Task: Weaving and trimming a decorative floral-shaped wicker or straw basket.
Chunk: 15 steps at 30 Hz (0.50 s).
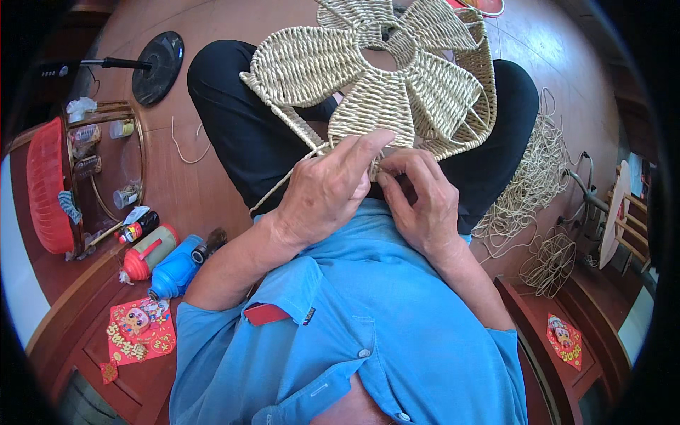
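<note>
A woven straw basket piece [372, 106] shaped like a flower, with broad petals round an open centre hole, rests across my lap. My left hand [329, 185] is closed on its near edge, fingers pressed together over the tip of the nearest petal. A loose straw cord [273, 191] trails out on the left of this hand. My right hand [423, 198] is beside it, thumb and forefinger pinched on straw cord at the same edge. The fingertips partly hide the spot where the strands meet. A curved woven wall [485, 85] stands on the right side of the piece.
A heap of loose straw cord [528, 173] lies on the floor at right, with a smaller coil [551, 263] nearer. At left are a red plastic basket [49, 185], a rack [106, 117], a blue flask [175, 268] and a round black stand base [157, 69].
</note>
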{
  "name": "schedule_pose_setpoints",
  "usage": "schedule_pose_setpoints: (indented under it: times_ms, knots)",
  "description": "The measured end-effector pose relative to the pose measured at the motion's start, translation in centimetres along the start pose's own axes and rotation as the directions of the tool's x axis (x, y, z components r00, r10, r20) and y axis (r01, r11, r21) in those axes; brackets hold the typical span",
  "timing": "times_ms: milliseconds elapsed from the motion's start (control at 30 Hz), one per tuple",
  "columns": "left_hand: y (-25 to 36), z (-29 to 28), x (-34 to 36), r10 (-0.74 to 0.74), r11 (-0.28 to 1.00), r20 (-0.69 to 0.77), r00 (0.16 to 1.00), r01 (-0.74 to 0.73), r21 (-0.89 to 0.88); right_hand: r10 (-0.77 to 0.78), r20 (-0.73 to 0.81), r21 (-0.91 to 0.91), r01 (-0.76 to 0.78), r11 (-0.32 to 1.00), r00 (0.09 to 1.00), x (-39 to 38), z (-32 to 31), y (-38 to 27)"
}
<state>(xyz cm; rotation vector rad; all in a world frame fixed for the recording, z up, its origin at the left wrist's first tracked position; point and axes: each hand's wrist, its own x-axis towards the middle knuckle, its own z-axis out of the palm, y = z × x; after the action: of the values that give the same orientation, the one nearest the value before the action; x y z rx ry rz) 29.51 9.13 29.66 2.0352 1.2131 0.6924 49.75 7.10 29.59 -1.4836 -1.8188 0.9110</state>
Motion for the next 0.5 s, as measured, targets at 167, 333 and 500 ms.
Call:
schedule_pose_setpoints:
  times_ms: [167,333,500]
  knots:
    - [-0.1,-0.2,-1.2,0.192,0.962,-0.094,0.977,-0.169,0.213,-0.111,-0.028,-0.011,0.111,0.994,0.993,-0.6,0.1,0.5]
    - [-0.2,-0.5,-2.2,0.223,0.952,-0.148,0.964,-0.182,0.248,-0.132,-0.028,-0.001,0.132,0.991,0.991,-0.6,-0.1,1.2]
    - [0.2,-0.4,-2.3,0.155,0.968,-0.177,0.972,-0.114,0.223,-0.213,-0.011,-0.024,0.212,0.977,0.977,-0.3,0.0,2.4]
